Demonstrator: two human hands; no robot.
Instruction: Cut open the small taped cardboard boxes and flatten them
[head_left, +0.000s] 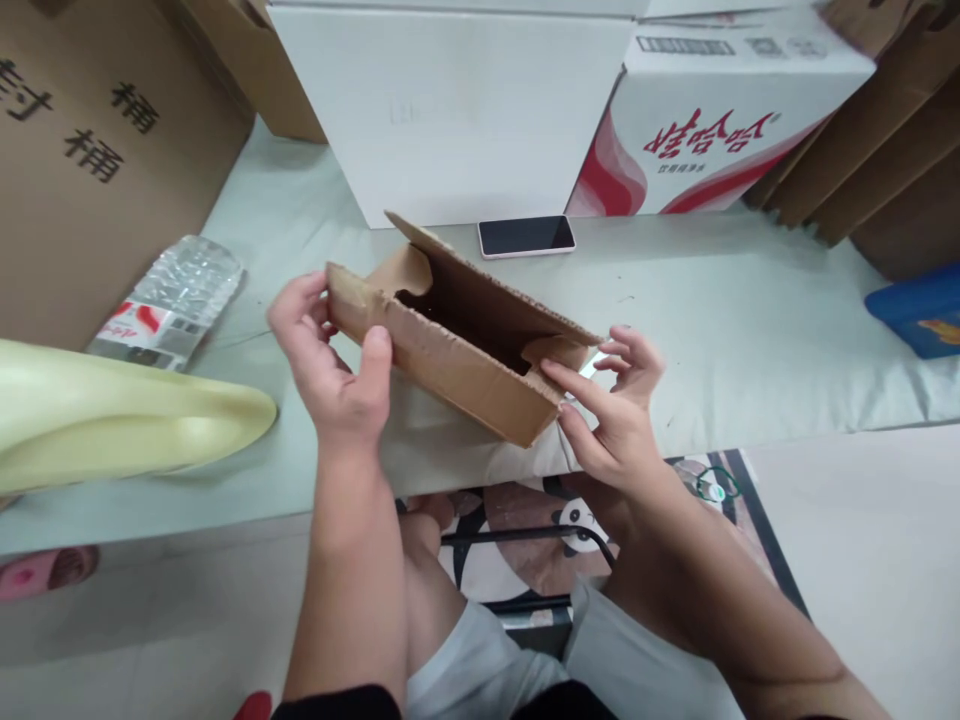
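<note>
Between my two hands is a small brown cardboard box (465, 375), tilted, with its long lid flap (487, 280) standing up and a dark opening facing me. My left hand (337, 365) grips the box's left end, thumb on the near wall and fingers behind the end flap. At the right end, my right hand (611, 410) pinches the corner, its index finger on the inner side flap and the thumb low at the edge. What lies inside the box is too dark to make out. A phone (526, 236) lies just beyond it, screen up.
White cartons (465, 110) stand along the back, one with red lettering (709, 140). To the left are a large brown carton (112, 200), a clear plastic bottle (172, 300) and a pale yellow object (135, 415). A blue item (919, 310) sits at the right on the pale green tablecloth (750, 330).
</note>
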